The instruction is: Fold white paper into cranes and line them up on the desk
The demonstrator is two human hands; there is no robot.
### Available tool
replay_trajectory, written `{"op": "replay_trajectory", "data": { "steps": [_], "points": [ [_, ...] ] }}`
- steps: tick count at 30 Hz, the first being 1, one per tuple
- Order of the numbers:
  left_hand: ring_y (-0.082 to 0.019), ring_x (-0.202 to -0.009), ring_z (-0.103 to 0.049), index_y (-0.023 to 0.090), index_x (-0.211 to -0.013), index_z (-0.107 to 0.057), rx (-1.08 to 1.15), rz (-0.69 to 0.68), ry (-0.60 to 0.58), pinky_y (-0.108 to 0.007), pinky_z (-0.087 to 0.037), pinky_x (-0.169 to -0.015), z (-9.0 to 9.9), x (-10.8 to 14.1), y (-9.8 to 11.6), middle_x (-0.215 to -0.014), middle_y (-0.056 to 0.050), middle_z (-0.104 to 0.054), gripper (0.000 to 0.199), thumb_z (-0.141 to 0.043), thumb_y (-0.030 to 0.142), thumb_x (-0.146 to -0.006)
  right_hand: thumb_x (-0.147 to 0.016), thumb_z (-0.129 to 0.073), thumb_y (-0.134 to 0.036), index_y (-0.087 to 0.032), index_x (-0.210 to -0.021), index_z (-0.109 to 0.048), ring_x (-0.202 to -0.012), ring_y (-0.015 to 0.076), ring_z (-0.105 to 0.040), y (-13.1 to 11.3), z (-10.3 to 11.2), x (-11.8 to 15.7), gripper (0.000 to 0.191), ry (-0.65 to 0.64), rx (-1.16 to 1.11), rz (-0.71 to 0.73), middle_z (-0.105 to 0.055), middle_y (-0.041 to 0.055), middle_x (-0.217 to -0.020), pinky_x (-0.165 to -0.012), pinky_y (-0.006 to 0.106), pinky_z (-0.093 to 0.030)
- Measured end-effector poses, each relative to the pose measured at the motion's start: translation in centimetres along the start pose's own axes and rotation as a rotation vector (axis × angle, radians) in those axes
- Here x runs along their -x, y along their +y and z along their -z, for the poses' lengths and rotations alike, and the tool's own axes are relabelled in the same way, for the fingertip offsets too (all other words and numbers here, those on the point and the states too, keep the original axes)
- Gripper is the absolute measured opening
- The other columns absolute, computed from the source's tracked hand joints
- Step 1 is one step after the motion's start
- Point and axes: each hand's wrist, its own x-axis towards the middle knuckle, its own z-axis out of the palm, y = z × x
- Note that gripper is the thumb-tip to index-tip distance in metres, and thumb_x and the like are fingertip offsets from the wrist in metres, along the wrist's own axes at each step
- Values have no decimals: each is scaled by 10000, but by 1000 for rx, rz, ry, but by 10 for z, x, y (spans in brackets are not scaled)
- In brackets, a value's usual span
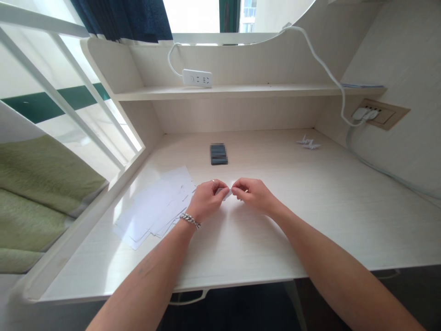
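Observation:
Over the middle of the desk, my left hand (209,197) and my right hand (253,195) meet with their fingertips almost together. Between them shows a small piece of folded white paper (227,194). The left thumb and fingers pinch it, and the right thumb and forefinger are closed at its other end. Most of the paper is hidden by the fingers. To the left of my left hand lie loose white sheets of paper (155,202), overlapping one another. Two small white paper cranes (310,145) rest at the back right of the desk.
A dark, pixelated rectangular object (218,154) lies beyond my hands on the pale desk (344,207). A white power strip (197,78) leans on the shelf (241,91). A white cable (319,59) runs to the wall socket (382,113). White bed rails (62,96) stand at left.

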Motion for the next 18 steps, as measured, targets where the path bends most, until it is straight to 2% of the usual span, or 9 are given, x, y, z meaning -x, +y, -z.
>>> {"op": "replay_trajectory", "data": {
  "steps": [5,10,13,15,18],
  "points": [
    [-151,-634,-549,200,-743,-690,-61,-27,-34,-263,-387,-587,-3,2,4,-690,-12,-677,169,-585,325,-786,-772,-549,-228,-188,-685,-652,-611,122,-531,-3,-1,1,141,-8,129,52,-635,-9,-640,-581,243,-368],
    [-150,-613,-575,181,-743,-680,80,44,-52,-259,-412,-576,2,-2,-3,-660,-19,-664,167,-602,326,-769,-722,-544,-208,-190,-672,-675,-593,123,-518,-2,9,0,141,-41,124,-1,-619,-15,-607,-573,243,-360],
    [-138,-583,-562,161,-751,-656,188,85,11,-256,-419,-569,9,-4,-12,-625,-19,-640,175,-615,331,-767,-703,-552,-194,-185,-654,-667,-587,127,-528,3,17,-2,125,-48,123,-39,-623,-9,-607,-565,244,-368],
    [-133,-578,-558,151,-757,-644,244,92,46,-255,-429,-572,11,-5,-14,-622,-22,-634,182,-629,332,-763,-721,-548,-199,-179,-687,-671,-600,134,-553,7,17,-3,130,-35,45,-70,-643,4,-637,-568,245,-386],
    [-136,-591,-571,147,-771,-651,266,57,-9,-256,-443,-580,6,-5,-13,-642,-32,-647,196,-626,341,-774,-794,-557,-293,-171,-794,-684,-665,148,-601,8,11,-3,176,-59,-119,-50,-674,28,-727,-611,250,-430]
  ]
}}
